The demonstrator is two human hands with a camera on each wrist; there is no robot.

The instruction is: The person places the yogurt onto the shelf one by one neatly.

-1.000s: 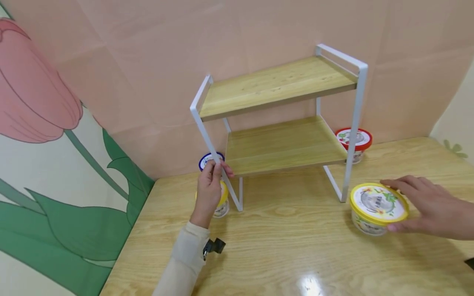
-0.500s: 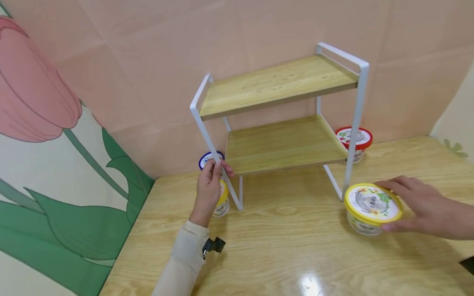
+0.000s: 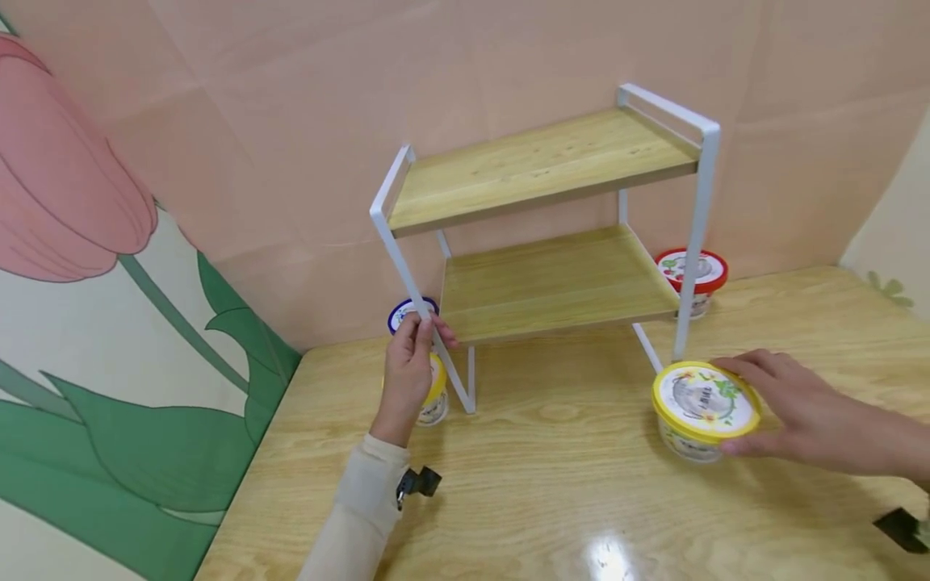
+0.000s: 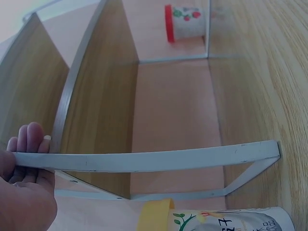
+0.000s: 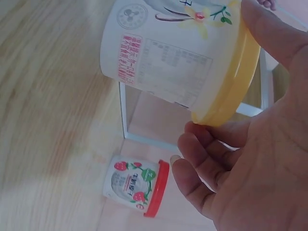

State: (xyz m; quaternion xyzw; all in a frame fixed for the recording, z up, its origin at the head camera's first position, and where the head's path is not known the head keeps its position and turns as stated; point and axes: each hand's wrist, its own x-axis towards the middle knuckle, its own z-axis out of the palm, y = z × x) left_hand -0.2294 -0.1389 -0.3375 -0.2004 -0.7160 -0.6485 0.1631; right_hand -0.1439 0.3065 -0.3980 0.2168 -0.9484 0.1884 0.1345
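A two-tier wooden shelf point(image 3: 559, 282) with a white metal frame stands on the table. The left hand point(image 3: 408, 379) grips its front left leg at lower-board height; in the left wrist view that hand's point(image 4: 29, 178) fingers wrap the white bar point(image 4: 144, 161). At the front right leg, the right hand point(image 3: 806, 415) holds a yellow-lidded tub point(image 3: 705, 403) by the lid, thumb at the near side, fingers behind. The right wrist view shows the tub point(image 5: 168, 53) pinched at its yellow rim by the hand point(image 5: 269, 159). Whether its base touches the table I cannot tell.
A red-lidded tub point(image 3: 693, 270) stands behind the shelf's right side. Left of the shelf are a blue-lidded tub point(image 3: 407, 311) and another yellow-lidded tub point(image 3: 433, 407), both partly hidden by the left hand or frame. A pink cloth point(image 3: 291, 161) hangs behind the table point(image 3: 523, 484).
The right hand has moved left with the yellow-lidded tub, which now overlaps the foot of the front right leg in view. The left hand keeps its grip on the frame.
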